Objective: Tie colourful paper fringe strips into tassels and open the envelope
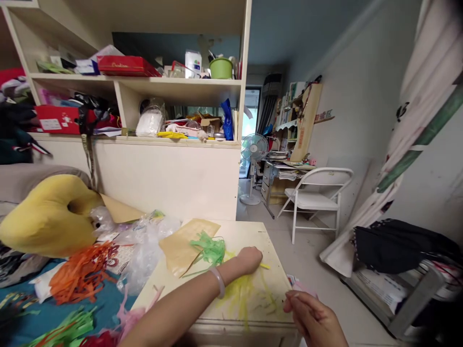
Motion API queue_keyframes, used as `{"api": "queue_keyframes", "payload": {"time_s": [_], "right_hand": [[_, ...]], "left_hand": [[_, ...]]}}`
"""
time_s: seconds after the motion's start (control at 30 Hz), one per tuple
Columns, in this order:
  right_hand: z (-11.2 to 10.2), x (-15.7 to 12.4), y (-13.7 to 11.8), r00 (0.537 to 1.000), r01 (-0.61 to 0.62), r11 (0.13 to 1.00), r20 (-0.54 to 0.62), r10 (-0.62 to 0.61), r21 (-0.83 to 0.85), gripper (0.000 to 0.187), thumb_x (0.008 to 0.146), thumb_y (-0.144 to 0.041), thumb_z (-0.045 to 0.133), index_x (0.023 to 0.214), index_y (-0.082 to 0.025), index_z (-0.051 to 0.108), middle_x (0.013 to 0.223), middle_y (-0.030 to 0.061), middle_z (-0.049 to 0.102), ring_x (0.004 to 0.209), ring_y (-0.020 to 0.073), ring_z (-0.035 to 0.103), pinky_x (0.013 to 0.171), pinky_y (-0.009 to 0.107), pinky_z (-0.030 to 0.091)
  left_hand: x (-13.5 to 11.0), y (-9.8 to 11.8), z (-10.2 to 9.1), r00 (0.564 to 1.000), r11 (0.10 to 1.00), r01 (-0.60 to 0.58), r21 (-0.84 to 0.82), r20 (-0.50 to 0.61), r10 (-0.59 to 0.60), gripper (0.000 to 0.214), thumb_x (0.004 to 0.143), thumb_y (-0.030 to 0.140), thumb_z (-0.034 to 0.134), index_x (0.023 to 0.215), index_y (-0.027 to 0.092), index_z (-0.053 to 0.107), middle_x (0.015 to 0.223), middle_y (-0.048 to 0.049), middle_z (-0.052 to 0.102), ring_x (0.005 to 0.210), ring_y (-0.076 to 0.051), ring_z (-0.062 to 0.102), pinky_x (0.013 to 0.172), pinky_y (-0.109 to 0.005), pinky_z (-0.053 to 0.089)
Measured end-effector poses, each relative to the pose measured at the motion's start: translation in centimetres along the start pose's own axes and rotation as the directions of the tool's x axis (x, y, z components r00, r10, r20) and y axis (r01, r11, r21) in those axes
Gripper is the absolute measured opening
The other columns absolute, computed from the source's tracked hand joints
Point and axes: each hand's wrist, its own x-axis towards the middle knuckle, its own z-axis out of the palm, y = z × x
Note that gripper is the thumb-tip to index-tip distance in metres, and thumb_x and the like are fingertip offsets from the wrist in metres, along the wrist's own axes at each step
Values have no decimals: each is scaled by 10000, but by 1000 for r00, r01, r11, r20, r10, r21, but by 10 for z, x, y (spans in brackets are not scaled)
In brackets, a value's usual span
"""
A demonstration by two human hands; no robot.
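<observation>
My left hand (249, 260) is closed in a fist low over the cream tabletop (255, 236), a pale bangle (217, 282) on its wrist. Yellow strips (241, 295) spread out below it, and a short yellow end (265, 265) pokes out past the knuckles, so it appears to grip some of them. Near the table's right edge, my right hand (314, 315) has thumb and fingers pinched together; anything between them is too small to make out. A tangle of green strips (210, 246) lies left of my left hand, partly on a tan paper sheet (181, 248).
Clear plastic bags (142, 255), orange strips (81, 272) and a yellow cushion (50, 217) crowd the left side. Behind the table stands a shelf unit (173, 178). A white folding chair (318, 195) and a fan (255, 149) are farther back. A dark cloth (405, 246) lies at right.
</observation>
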Motion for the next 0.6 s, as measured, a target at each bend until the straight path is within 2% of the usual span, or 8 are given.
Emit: {"api": "queue_keyframes", "payload": {"time_s": [0.13, 0.23, 0.27, 0.3, 0.4, 0.43, 0.5, 0.6], "right_hand": [[-2, -3, -28, 988, 151, 966, 48, -144, -212, 392, 768, -511, 592, 588, -165, 628, 562, -1, 521, 523, 119, 423, 503, 217, 357], [16, -11, -57, 960, 279, 923, 94, -263, -266, 335, 809, -458, 568, 641, -175, 628, 568, -6, 513, 573, 142, 475, 547, 224, 385], [25, -15, -66, 946, 324, 907, 125, -301, -268, 311, 822, -437, 560, 663, -177, 626, 581, -5, 527, 573, 141, 481, 545, 224, 383], [34, -20, -75, 926, 373, 891, 165, -339, -259, 291, 837, -414, 549, 679, -180, 619, 598, -3, 544, 570, 138, 486, 540, 222, 380], [59, -35, -99, 834, 528, 827, 302, -462, -193, 286, 860, -337, 509, 620, -187, 545, 564, -18, 515, 525, 114, 465, 512, 208, 360], [65, -39, -104, 806, 559, 812, 341, -485, -167, 286, 861, -315, 497, 607, -188, 526, 544, -26, 491, 505, 105, 448, 492, 204, 347], [75, -45, -112, 768, 580, 805, 413, -489, -125, 287, 867, -295, 475, 606, -187, 521, 521, -34, 474, 478, 94, 427, 467, 200, 329], [82, -49, -117, 742, 562, 820, 504, -442, -108, 278, 882, -308, 464, 650, -185, 556, 538, -20, 529, 483, 97, 457, 470, 205, 337]], "left_hand": [[-55, 1, -42, 964, 929, -104, -355, -264, 7, 182, 912, 246, 548, 1016, 128, 639, 1077, -97, 668, 1041, -215, 608, 921, -389, 482], [-114, 9, -60, 946, 806, -195, -559, -323, 5, 298, 949, 321, 457, 1079, 106, 618, 958, -105, 703, 906, -205, 674, 799, -303, 537], [-134, 12, -62, 944, 737, -225, -637, -329, 4, 342, 944, 347, 467, 1180, 120, 567, 902, -83, 700, 840, -195, 690, 751, -297, 552], [-152, 15, -63, 941, 614, -265, -744, -339, -5, 414, 927, 360, 507, 1289, 161, 487, 856, -49, 683, 780, -181, 697, 708, -290, 562], [-194, 22, -60, 934, 79, -354, -932, -356, -14, 576, 839, 286, 669, 1361, 319, 426, 812, 13, 631, 701, -147, 692, 639, -258, 563], [-203, 23, -59, 932, -40, -363, -931, -363, 1, 548, 828, 251, 687, 1326, 339, 475, 811, 15, 630, 700, -140, 690, 634, -245, 558], [-216, 25, -59, 925, -112, -373, -921, -378, 33, 468, 839, 205, 675, 1270, 331, 543, 814, 10, 648, 700, -117, 682, 649, -217, 547], [-227, 27, -62, 916, -131, -391, -911, -400, 46, 437, 853, 171, 658, 1257, 303, 559, 815, -3, 678, 706, -91, 671, 666, -181, 523]]}}
